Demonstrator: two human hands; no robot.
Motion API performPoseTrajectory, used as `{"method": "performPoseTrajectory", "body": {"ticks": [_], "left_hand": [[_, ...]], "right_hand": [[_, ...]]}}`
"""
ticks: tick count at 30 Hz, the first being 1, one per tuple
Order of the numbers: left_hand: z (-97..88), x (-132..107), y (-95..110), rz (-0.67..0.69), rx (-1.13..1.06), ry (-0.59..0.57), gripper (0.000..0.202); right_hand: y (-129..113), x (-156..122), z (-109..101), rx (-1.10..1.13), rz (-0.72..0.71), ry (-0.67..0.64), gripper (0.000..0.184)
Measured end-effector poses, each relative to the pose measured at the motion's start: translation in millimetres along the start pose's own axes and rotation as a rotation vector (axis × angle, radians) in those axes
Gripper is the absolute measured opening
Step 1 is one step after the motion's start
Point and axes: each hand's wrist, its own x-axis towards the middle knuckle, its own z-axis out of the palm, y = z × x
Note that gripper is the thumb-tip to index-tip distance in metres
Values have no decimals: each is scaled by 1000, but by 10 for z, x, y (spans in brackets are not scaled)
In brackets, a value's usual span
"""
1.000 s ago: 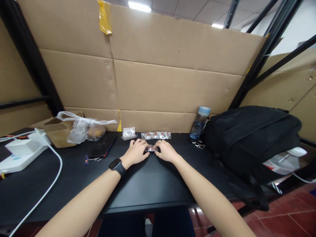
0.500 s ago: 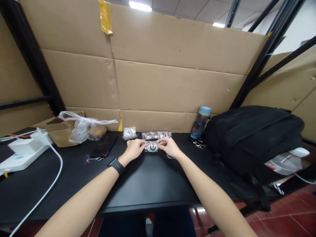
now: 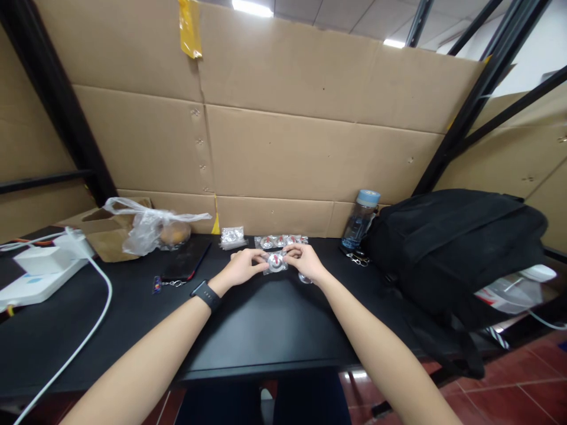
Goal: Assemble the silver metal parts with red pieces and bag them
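Black tabletop (image 3: 266,336) lies under the packet (image 3: 276,263), before a cardboard wall (image 3: 310,156).

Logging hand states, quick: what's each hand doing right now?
Left hand: closed, holding one side of the clear packet.
Right hand: closed, holding its other side.

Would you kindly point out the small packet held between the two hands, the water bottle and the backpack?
Small packet (image 3: 276,263), head view: middle of its front.
Water bottle (image 3: 355,222), head view: its clear body.
Backpack (image 3: 452,251), head view: its black fabric.
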Motion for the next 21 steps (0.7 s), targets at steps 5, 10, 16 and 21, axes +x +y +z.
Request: {"method": "performPoseTrajectory", "body": {"ticks": [5, 10, 16, 21], "left_hand": [[23, -3, 9, -26, 7, 19, 28], [38, -9, 32, -57, -19, 44, 26], [-26, -31, 67, -30, 31, 79, 33], [-207, -25, -59, -41, 187, 210, 22]], "right_hand": [[-29, -26, -17, -29, 74, -41, 24], [-89, -80, -16, -49, 141, -60, 18], [-118, 8, 83, -206, 154, 9, 12], [-93, 372, -39, -472, 199, 52, 13]]}}
